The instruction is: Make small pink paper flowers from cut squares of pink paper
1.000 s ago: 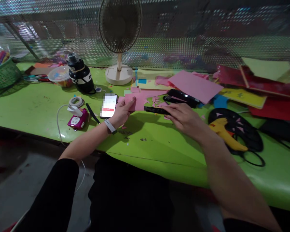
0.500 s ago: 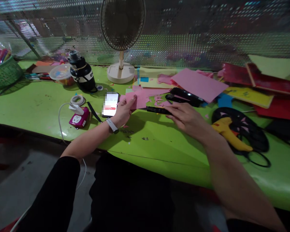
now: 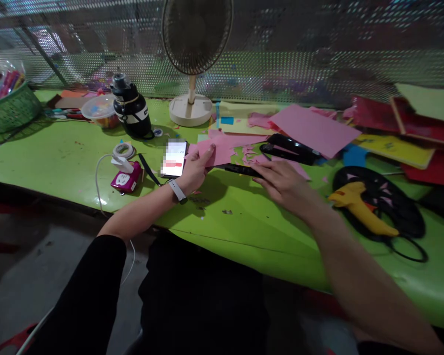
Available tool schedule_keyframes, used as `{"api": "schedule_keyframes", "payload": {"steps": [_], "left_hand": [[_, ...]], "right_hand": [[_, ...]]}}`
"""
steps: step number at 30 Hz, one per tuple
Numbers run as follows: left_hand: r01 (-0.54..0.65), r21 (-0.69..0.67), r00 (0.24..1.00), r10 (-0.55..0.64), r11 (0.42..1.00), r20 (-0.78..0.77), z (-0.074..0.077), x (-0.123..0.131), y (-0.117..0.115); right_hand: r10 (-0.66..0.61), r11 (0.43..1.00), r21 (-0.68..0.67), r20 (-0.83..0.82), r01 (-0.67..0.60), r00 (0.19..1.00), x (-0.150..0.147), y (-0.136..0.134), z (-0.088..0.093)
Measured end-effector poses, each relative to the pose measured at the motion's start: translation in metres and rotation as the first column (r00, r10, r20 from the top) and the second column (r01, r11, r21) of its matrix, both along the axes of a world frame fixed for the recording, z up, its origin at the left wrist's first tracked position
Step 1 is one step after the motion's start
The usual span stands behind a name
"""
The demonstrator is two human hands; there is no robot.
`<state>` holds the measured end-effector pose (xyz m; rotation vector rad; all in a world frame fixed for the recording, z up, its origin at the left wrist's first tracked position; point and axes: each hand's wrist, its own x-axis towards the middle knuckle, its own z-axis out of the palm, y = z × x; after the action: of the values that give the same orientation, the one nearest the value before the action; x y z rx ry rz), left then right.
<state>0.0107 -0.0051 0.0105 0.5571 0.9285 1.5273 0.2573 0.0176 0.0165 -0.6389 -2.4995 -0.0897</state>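
My left hand [image 3: 197,170], wearing a watch with a pale strap, pinches a pink paper sheet [image 3: 222,154], thumb on top. My right hand [image 3: 281,182] is closed on a slim black tool [image 3: 242,170] whose tip points left at the paper's lower right edge. It looks like a craft knife, but its exact kind is unclear. Pink paper scraps [image 3: 248,152] lie just beyond the tool. A black stapler [image 3: 292,149] rests behind my right hand. Close to my left hand lies a lit phone [image 3: 174,158].
A fan [image 3: 190,109] and a black bottle [image 3: 133,113] stand toward the back. On the left are a tape roll [image 3: 124,150], a magenta power adapter [image 3: 126,178] and a green basket [image 3: 13,111]. A yellow glue gun [image 3: 366,207] and coloured sheets [image 3: 395,148] lie at right.
The view has shifted slightly, so things sit a little farther right. Both hands keep their holds; the paper and black tool remain close together.
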Motion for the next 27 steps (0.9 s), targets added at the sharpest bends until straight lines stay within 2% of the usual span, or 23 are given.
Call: {"api": "schedule_keyframes", "payload": {"steps": [4, 11, 20, 27], "left_hand": [[0.032, -0.008, 0.999, -0.032, 0.999, -0.022, -0.004, 0.001, 0.001], [0.168, -0.100, 0.983, -0.174, 0.981, -0.055, 0.007, -0.008, 0.003], [0.172, -0.099, 0.978, -0.182, 0.980, -0.105, -0.001, -0.009, 0.005], [0.161, -0.076, 0.977, -0.170, 0.984, -0.126, -0.002, -0.011, 0.009]], "right_hand": [[-0.001, 1.000, -0.019, 0.006, 0.001, 1.000, -0.001, -0.001, -0.002], [-0.028, 0.996, -0.079, 0.035, 0.030, 0.999, 0.012, 0.010, -0.002], [0.001, 0.994, -0.106, 0.022, 0.001, 1.000, 0.009, 0.007, -0.001], [0.085, 0.982, -0.170, -0.008, -0.085, 0.996, 0.015, 0.009, 0.008]]}}
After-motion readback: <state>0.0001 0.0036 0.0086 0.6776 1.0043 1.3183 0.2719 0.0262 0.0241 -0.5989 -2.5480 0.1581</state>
